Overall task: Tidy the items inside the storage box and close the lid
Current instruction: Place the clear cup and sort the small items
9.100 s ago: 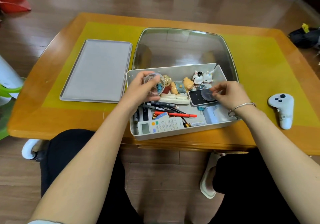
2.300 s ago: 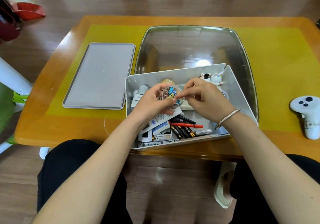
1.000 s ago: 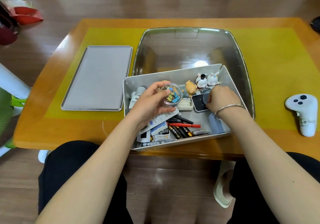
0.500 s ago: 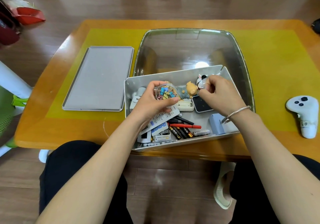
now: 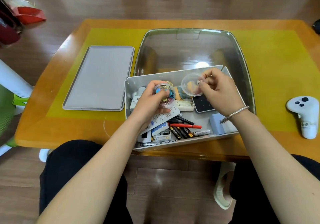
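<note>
The grey storage box (image 5: 173, 75) sits at the table's near edge, crammed with a remote (image 5: 164, 118), batteries (image 5: 180, 132), a red pen (image 5: 187, 125), a black device (image 5: 202, 104), a pale blue block (image 5: 216, 123) and figurines. My left hand (image 5: 150, 100) grips a small clear round tub (image 5: 164, 94) of coloured clips above the box. My right hand (image 5: 218, 89) pinches a clear round cap (image 5: 189, 86) a little right of the tub, above the box. The grey flat lid (image 5: 100, 78) lies on the table to the left.
A large clear plastic cover (image 5: 190, 50) stands behind the box. A white game controller (image 5: 304, 114) lies at the table's right. A yellow mat (image 5: 270, 64) covers the wooden table. A red bag (image 5: 29, 14) is on the floor at far left.
My right hand has lifted a clear round cap from the box's far right corner and holds it beside the tub. The left hand still holds the tub.
</note>
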Demonstrator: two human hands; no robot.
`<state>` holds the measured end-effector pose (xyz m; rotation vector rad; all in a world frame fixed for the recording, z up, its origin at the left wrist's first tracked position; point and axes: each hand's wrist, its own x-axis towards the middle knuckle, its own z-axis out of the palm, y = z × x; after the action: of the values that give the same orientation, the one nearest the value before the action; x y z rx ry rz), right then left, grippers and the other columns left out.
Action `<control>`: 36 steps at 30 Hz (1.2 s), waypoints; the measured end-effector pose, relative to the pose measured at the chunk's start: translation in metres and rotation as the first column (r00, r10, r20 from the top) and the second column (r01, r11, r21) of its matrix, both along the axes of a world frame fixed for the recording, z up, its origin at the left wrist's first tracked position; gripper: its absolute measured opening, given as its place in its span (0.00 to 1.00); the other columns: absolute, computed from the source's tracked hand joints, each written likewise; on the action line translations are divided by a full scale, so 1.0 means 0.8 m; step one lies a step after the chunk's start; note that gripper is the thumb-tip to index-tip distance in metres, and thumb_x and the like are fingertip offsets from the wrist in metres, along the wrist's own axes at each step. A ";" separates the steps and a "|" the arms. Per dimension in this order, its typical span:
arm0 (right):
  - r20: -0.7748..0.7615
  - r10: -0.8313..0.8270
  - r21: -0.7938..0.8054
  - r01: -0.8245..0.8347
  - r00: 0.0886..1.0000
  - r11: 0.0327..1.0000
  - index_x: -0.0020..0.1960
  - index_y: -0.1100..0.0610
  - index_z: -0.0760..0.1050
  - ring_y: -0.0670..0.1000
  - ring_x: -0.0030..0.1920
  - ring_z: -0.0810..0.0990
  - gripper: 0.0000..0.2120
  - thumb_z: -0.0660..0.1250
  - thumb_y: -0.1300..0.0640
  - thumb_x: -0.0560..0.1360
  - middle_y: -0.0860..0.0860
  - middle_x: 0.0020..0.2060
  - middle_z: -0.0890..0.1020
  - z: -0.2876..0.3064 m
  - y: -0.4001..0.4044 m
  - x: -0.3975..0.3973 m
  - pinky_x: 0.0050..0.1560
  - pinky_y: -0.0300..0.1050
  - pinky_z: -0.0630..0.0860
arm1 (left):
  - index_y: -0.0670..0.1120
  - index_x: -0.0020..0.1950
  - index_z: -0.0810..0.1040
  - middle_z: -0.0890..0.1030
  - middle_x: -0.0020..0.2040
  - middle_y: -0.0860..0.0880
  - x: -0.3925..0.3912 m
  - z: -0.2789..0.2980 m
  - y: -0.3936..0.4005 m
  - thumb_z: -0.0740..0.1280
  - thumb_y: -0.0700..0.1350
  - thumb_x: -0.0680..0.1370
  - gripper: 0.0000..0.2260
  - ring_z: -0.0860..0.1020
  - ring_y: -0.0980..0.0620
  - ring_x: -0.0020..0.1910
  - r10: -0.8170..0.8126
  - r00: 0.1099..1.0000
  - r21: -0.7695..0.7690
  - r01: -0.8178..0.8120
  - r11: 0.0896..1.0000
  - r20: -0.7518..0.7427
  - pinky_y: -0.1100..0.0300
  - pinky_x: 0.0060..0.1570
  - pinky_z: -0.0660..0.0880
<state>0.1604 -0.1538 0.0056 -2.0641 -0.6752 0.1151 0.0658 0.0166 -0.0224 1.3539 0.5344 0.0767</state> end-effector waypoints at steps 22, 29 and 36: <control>-0.312 0.048 0.310 0.054 0.949 0.949 0.59 0.67 0.69 0.45 0.23 0.72 0.11 0.58 0.62 0.79 0.57 0.33 0.76 0.005 0.007 0.001 0.25 0.41 0.71 | 0.44 0.64 0.70 0.77 0.58 0.42 -0.001 0.004 -0.005 0.59 0.44 0.82 0.11 0.82 0.50 0.48 -0.095 0.995 -0.244 0.100 0.965 0.033 0.53 0.49 0.80; -0.378 0.172 0.323 -0.045 0.910 0.945 0.57 0.66 0.73 0.46 0.22 0.73 0.09 0.58 0.64 0.79 0.53 0.35 0.76 -0.004 0.014 -0.006 0.22 0.37 0.70 | 0.42 0.61 0.71 0.80 0.53 0.39 -0.001 0.004 -0.005 0.58 0.44 0.82 0.10 0.83 0.44 0.44 -0.072 0.997 -0.142 0.074 0.987 0.016 0.56 0.42 0.82; -0.402 0.210 0.333 -0.072 0.891 0.940 0.48 0.56 0.73 0.47 0.22 0.74 0.07 0.59 0.65 0.79 0.55 0.35 0.76 -0.015 0.021 -0.008 0.21 0.38 0.71 | 0.44 0.62 0.75 0.82 0.52 0.43 -0.003 0.009 -0.006 0.55 0.54 0.82 0.18 0.82 0.45 0.52 -0.085 0.994 -0.241 0.100 0.965 0.069 0.53 0.46 0.80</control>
<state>0.1543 -0.1370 -0.0060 -1.6075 -0.5257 0.5071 0.0632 0.0119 -0.0155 1.1298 0.4161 -0.0258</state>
